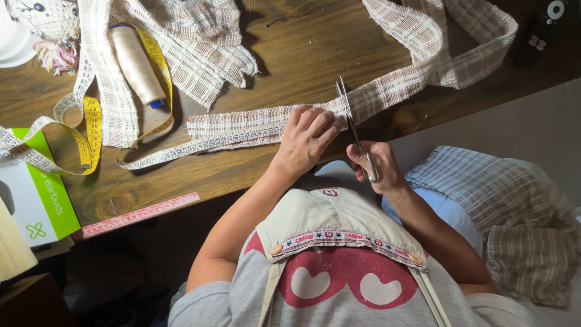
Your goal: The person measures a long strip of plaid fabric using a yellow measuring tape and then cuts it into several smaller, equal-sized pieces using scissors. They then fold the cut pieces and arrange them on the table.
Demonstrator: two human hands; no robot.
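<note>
Left hand point(307, 138) pressed flat on the limp, light woven fabric strip point(242, 126) near the desk's front edge, right hand point(376, 166) gripping scissors point(354, 130).

both our forearms reach forward from the body, bare to the elbow, converging toward the middle. our left hand point(306, 138) lies palm down, fingers spread slightly and pressed flat, wrist straight. our right hand point(376, 166) sits just beside it, nearer the body, fingers curled into a closed grip, knuckles up, wrist bent slightly inward.
</note>
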